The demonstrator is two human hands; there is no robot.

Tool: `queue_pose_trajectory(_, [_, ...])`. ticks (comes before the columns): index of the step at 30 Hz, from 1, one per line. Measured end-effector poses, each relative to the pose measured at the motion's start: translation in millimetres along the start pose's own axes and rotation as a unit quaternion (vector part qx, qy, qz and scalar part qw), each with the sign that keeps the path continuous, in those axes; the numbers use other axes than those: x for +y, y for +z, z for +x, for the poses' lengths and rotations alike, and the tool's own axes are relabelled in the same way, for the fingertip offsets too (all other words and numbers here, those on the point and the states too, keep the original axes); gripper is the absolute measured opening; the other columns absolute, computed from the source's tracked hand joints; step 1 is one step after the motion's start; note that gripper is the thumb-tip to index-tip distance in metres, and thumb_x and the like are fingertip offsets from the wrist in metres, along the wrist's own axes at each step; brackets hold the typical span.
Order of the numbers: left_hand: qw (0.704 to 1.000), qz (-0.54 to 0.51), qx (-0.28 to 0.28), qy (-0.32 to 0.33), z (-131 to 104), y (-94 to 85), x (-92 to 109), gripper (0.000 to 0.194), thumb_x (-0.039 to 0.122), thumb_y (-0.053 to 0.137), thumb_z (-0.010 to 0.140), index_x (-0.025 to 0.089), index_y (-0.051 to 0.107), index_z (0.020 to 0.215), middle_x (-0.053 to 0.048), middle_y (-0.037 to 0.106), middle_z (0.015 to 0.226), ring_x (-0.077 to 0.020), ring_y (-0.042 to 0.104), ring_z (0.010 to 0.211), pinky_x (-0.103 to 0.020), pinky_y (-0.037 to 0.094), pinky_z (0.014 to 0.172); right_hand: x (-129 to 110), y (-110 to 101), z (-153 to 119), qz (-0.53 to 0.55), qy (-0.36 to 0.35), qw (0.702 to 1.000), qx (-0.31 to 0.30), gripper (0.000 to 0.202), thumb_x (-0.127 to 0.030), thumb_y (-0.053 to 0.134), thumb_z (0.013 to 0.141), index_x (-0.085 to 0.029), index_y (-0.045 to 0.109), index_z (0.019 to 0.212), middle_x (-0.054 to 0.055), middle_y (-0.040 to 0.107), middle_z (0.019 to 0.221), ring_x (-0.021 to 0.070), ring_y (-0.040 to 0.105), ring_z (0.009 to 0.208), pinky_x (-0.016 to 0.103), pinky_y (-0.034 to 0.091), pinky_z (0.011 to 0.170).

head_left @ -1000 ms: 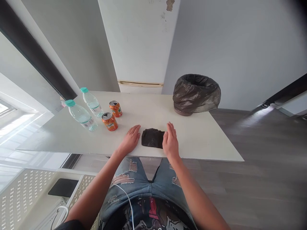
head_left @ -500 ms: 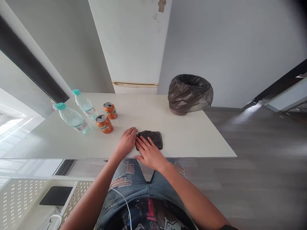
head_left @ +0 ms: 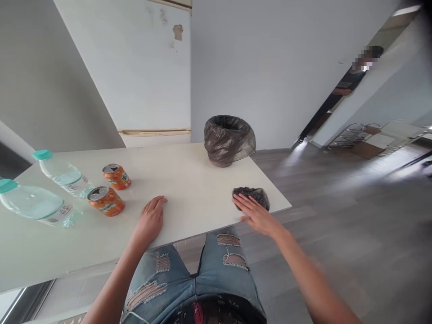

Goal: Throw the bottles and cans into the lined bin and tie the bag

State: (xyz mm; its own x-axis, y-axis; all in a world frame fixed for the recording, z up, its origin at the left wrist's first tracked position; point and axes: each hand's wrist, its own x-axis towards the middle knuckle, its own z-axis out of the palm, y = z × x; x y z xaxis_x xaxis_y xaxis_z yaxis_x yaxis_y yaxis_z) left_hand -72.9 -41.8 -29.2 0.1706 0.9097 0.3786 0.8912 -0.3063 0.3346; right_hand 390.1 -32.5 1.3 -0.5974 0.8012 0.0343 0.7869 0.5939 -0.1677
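Observation:
My right hand (head_left: 256,218) lies with outstretched fingers on a crumpled black plastic bag (head_left: 261,196), near the right end of the white table (head_left: 178,180). The hand covers part of the bag and presses on it without gripping. My left hand (head_left: 151,221) rests on the tabletop with nothing in it, its fingers lying close together and slightly bent. Nearest to it are two orange soda cans, one in front (head_left: 107,202) and one behind (head_left: 117,177), both upright with opened tops.
Two clear bottles with teal caps, one nearer (head_left: 37,204) and one farther (head_left: 64,173), stand at the left. A bin lined with a dark bag (head_left: 229,139) stands at the table's back right. Behind is a white fridge (head_left: 141,72). A person (head_left: 347,85) shows at the far right.
My right hand has slid the black plastic bag rightward, away from my left hand, which stays on the table. The view has turned to the right, and a person has come into view.

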Motion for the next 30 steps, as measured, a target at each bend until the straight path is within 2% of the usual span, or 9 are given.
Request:
queue_pose_trajectory(3, [1.000,0.010,0.003,0.002,-0.2,1.4,-2.1,0.040,0.014,0.035,0.099,0.017,0.061,0.129,-0.017,0.064,0.139,-0.0323,0.064,0.126,-0.051,0.053,0.109,44.8,-10.9,-18.5,0.003,0.008,1.000,-0.017,0.066,-0.056,0.031,0.112,-0.035,0.014,0.172,0.000,0.021,0.177,0.0221,0.020,0.165,0.048,0.020,0.136])
queue_pose_trajectory(6, [1.000,0.011,0.007,0.000,-0.6,2.8,-3.0,0.042,0.014,0.034,0.098,0.018,0.061,0.129,-0.016,0.064,0.139,-0.0321,0.064,0.126,-0.051,0.053,0.109,61.4,-13.7,-25.1,-0.002,-0.001,1.000,-0.015,0.065,-0.057,0.031,0.112,-0.036,0.018,0.172,-0.001,0.024,0.176,0.0216,0.021,0.164,0.046,0.018,0.136])
queue_pose_trajectory(17, [1.000,-0.001,0.004,-0.015,-1.4,-3.6,8.5,0.046,0.006,0.038,0.093,0.019,0.063,0.130,-0.015,0.064,0.136,-0.0291,0.065,0.126,-0.049,0.052,0.112,68.0,6.3,-25.2,-0.004,0.004,1.000,0.009,0.062,-0.054,0.030,0.113,-0.038,0.019,0.171,-0.003,0.023,0.175,0.0220,0.020,0.164,0.047,0.018,0.137])
queue_pose_trajectory(22, [1.000,-0.001,0.006,-0.015,-2.7,-4.7,9.7,0.047,0.004,0.038,0.092,0.019,0.062,0.130,-0.014,0.064,0.136,-0.0280,0.064,0.127,-0.047,0.052,0.112,71.9,10.0,-21.8,-0.001,0.007,1.000,0.000,0.062,-0.053,0.031,0.113,-0.041,0.015,0.171,-0.005,0.021,0.176,0.0226,0.021,0.164,0.048,0.020,0.137])
queue_pose_trajectory(27, [1.000,-0.003,0.023,-0.013,-4.4,-0.3,4.2,0.048,0.003,0.039,0.091,0.021,0.063,0.129,-0.012,0.065,0.136,-0.0268,0.065,0.125,-0.046,0.054,0.110,65.7,5.1,-18.5,-0.027,0.003,1.000,0.008,0.062,-0.053,0.035,0.112,-0.042,0.020,0.171,-0.003,0.028,0.174,0.0238,0.028,0.162,0.047,0.027,0.135])
queue_pose_trajectory(30, [1.000,-0.007,0.021,-0.010,-4.7,4.4,-1.6,0.046,0.005,0.038,0.093,0.020,0.062,0.129,-0.013,0.065,0.136,-0.0271,0.065,0.125,-0.046,0.054,0.109,51.6,-4.6,-9.4,-0.056,-0.030,0.996,0.063,0.059,-0.048,0.040,0.112,-0.039,0.031,0.169,0.002,0.039,0.171,0.0270,0.037,0.159,0.052,0.028,0.133])
